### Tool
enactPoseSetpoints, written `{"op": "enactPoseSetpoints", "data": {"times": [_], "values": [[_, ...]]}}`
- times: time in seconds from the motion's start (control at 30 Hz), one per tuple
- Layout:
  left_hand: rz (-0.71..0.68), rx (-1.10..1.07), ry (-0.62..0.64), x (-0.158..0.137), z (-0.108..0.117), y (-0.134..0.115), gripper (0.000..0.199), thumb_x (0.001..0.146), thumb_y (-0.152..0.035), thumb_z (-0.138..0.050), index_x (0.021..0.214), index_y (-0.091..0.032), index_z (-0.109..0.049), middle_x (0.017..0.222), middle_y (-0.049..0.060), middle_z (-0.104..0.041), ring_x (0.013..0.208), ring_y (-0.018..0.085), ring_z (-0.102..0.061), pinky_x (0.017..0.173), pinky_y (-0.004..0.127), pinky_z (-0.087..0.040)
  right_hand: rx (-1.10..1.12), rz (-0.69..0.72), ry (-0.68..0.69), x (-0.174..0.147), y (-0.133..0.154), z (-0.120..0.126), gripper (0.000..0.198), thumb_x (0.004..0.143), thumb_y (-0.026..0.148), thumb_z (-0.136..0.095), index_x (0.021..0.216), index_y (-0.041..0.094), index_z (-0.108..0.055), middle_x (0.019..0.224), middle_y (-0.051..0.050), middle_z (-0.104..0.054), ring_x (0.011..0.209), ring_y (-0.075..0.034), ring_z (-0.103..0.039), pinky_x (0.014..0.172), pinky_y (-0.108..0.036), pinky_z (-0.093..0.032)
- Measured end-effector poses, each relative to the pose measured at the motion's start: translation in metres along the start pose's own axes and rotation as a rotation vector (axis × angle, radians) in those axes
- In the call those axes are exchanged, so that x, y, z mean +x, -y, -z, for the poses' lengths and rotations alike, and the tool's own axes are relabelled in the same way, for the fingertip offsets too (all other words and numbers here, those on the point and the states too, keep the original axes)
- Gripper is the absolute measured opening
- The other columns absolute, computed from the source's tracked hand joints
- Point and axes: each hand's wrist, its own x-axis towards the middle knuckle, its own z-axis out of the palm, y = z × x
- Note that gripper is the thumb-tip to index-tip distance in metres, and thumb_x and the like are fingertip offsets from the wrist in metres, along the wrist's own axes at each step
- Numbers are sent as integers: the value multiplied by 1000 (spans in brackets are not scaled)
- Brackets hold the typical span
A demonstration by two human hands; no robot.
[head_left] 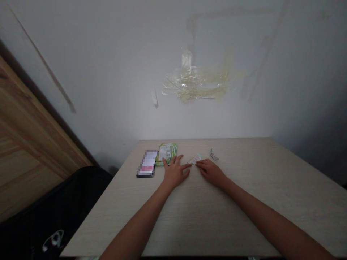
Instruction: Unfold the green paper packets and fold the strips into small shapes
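Observation:
A small whitish-green printed packet or paper piece [195, 158] lies on the pale wooden table [189, 216] between my hands. My left hand [175, 172] rests with its fingers spread; its fingertips reach the near edge of a stack of green-and-white packets [166, 151], and its index finger points to the small piece's left end. My right hand [210, 169] is at the near right side of that piece, fingers pressed together at its edge. Whether they pinch it or only press on it is hard to see.
A phone [147, 163] with a blurred screen lies left of the packets. A small crumpled scrap [214, 155] sits beyond my right hand. The wall [121, 72] with peeling clear tape [195, 85] rises behind the table. A black bag [62, 202] and wooden boards [32, 133] stand at left.

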Motion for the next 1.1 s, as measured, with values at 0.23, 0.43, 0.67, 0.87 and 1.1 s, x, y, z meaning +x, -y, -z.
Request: {"op": "enactPoseSetpoints", "data": {"times": [0.23,0.43,0.67,0.87,1.1], "values": [[-6,8,-17,0,2,4,27,86,-52,-57,112,-52,-66,148,-2,-43,137,35,-33,104,80,3,8,2,4,0,-2,-1,35,90,14,-51,120,21,-67,121,-8,-67,115,-23,-56,102,-42,-46],[7,8,-24,-1,3,4,26,86,-50,-59,110,-51,-67,147,-2,-44,135,36,-35,105,80,0,26,9,-10,0,-2,0,34,90,14,-52,119,21,-68,120,-9,-67,114,-23,-57,102,-43,-46],[-4,-25,-34,-5,3,2,27,88,-45,-58,114,-46,-66,143,1,-48,135,33,-36,106,79,2,65,1,1,-1,-3,2,34,90,15,-51,120,20,-67,121,-10,-67,115,-23,-56,104,-44,-45],[-40,-51,-63,-6,2,2,26,91,-41,-54,114,-38,-65,135,3,-56,134,30,-38,108,77,3,77,-3,-23,-3,-8,-3,40,89,15,-51,127,19,-61,130,-11,-62,122,-23,-53,107,-47,-42],[-146,-97,-50,-7,-3,-4,29,93,-39,-51,121,-39,-60,134,-1,-60,135,28,-40,107,77,5,67,4,-39,-3,-10,-7,35,89,16,-51,121,18,-65,131,-13,-60,122,-23,-53,108,-46,-41]]}}
